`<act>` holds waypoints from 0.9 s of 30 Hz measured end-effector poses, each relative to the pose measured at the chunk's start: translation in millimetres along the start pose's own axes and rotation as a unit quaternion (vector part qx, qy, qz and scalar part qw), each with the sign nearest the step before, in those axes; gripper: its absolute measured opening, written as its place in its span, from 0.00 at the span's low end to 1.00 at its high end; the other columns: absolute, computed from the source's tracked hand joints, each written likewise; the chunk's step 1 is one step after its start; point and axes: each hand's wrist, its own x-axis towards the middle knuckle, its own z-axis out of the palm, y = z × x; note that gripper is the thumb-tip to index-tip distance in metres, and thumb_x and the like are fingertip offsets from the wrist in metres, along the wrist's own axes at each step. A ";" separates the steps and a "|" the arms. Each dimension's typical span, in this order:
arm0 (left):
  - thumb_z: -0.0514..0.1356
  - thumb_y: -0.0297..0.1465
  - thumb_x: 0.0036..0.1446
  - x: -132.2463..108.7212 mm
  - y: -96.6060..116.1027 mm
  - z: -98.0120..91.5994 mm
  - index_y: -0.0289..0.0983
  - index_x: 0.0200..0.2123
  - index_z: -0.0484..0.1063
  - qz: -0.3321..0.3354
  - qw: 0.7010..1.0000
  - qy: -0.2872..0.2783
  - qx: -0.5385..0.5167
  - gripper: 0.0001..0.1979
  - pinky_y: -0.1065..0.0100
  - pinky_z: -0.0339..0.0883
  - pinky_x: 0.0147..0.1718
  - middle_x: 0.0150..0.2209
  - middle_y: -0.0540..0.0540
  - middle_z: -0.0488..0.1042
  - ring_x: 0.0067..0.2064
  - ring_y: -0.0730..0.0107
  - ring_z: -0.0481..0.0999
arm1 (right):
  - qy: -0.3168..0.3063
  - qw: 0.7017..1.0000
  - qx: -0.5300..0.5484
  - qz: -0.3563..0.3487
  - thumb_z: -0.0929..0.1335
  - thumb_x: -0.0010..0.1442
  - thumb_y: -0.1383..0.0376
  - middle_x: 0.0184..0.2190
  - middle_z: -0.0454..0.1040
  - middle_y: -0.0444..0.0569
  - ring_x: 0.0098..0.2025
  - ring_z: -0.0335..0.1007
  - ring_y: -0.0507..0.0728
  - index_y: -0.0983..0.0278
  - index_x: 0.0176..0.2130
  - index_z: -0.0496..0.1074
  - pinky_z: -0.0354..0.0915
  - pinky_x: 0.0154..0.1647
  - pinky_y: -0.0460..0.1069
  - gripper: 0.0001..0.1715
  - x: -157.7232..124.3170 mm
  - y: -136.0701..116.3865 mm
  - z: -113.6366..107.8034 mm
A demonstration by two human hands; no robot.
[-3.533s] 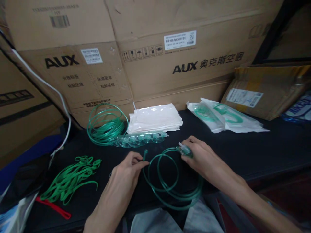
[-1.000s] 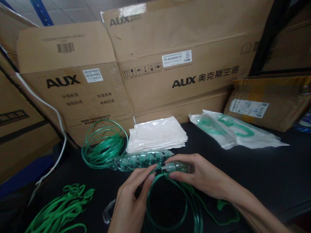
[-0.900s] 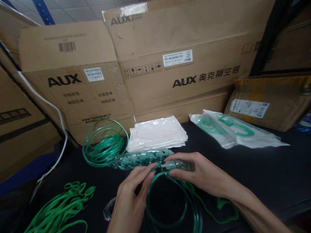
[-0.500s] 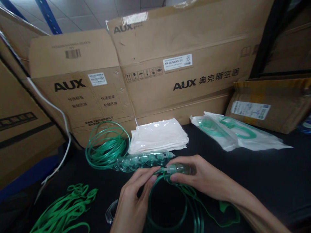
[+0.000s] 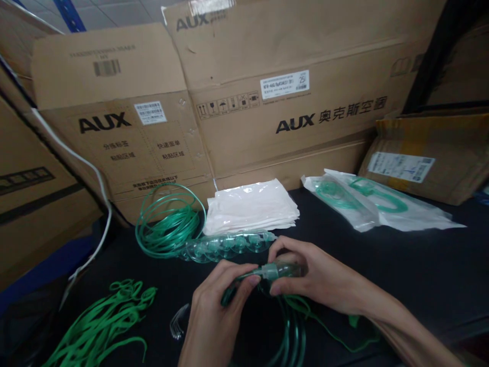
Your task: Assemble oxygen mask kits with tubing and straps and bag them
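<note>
Across the black worktop [image 5: 367, 260] we go, and front and centre the hands are close together: the left hand [image 5: 219, 295] pinches a green tube [image 5: 244, 277], the right hand [image 5: 319, 270] grips a transparent fitting [image 5: 284, 270], tube and fitting meeting between them. Around them, green straps [image 5: 103, 323] sprawl at left, a coil of tubing [image 5: 171, 224] sits farther back, a row of clear cups [image 5: 233, 246] lies before a stack of white packets [image 5: 252, 206], and two pouches [image 5: 370, 201] rest at right.

Behind it all, cardboard, wall to wall! A white cable [image 5: 101, 183] droops down the left side, and a blue post [image 5: 72, 15] pokes into view at the top, near pale tiling [image 5: 114, 11].

Now the print: the left panel [image 5: 99, 176] shouts "AUX" in black, with 分拣标签, 快递面单 and 粘贴区域 beneath. Next door, the wide panel [image 5: 324, 46] answers "AUX 奥克斯空调", plus a row of handling symbols [image 5: 228, 104] with arrows, glass and umbrella. Its white label [image 5: 284, 85] starts "KFR-46G" and carries a "25". Far right, a taped carton [image 5: 454, 153] wears a shipping label [image 5: 401, 166], too fine to read.
</note>
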 end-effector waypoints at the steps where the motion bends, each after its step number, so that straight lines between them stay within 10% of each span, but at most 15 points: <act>1: 0.64 0.32 0.65 -0.1 1.1 0.2 0.45 0.44 0.83 0.004 1.000 0.006 -0.005 0.08 0.72 0.74 0.40 0.39 0.50 0.81 0.40 0.67 0.82 | 0.001 1.000 0.019 0.005 0.81 0.50 0.58 0.27 0.75 0.38 0.29 0.65 0.50 0.61 0.38 0.69 0.55 0.27 0.44 0.24 -0.3 -0.5 0.4; 27: 0.54 0.26 0.69 -5.8 8.6 0.3 0.40 0.39 0.74 0.132 0.976 -0.053 0.166 0.10 0.65 0.66 0.39 0.32 0.49 0.76 0.34 0.66 0.76 | -0.037 0.998 0.037 0.019 0.81 0.49 0.59 0.28 0.80 0.41 0.30 0.73 0.52 0.63 0.33 0.70 0.59 0.28 0.44 0.21 -5.0 -4.3 -2.3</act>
